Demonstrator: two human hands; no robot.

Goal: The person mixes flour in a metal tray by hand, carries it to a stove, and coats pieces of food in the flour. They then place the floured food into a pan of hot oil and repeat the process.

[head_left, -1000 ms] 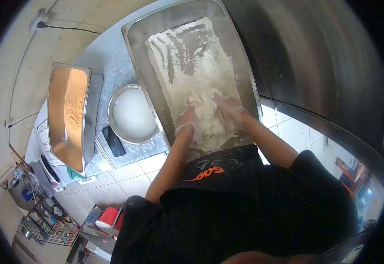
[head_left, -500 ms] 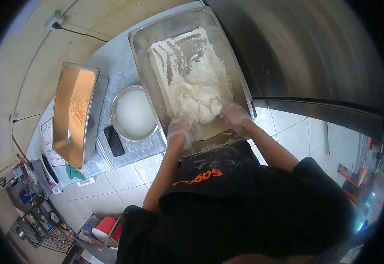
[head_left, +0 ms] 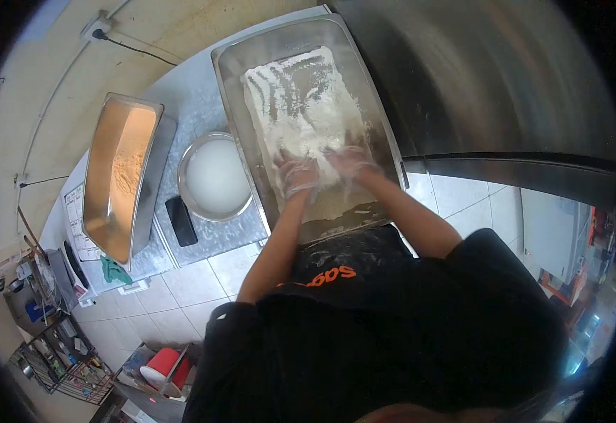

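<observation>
While forearms [head_left: 277,243] [head_left: 415,217] converge, gloved hands [head_left: 298,173] [head_left: 352,162] touch white powder [head_left: 315,121]

The powder [head_left: 315,116] lay in the tray [head_left: 269,48] on the counter [head_left: 198,106], with the left hand [head_left: 299,173] and right hand [head_left: 354,161] side by side in it. Just left of the tray stood a bowl [head_left: 182,180] of liquid [head_left: 217,176], and farther left a deep pan [head_left: 157,158] with a mound [head_left: 129,169] inside. A phone [head_left: 181,221] lay between bowl and pan, toward the front edge.
</observation>
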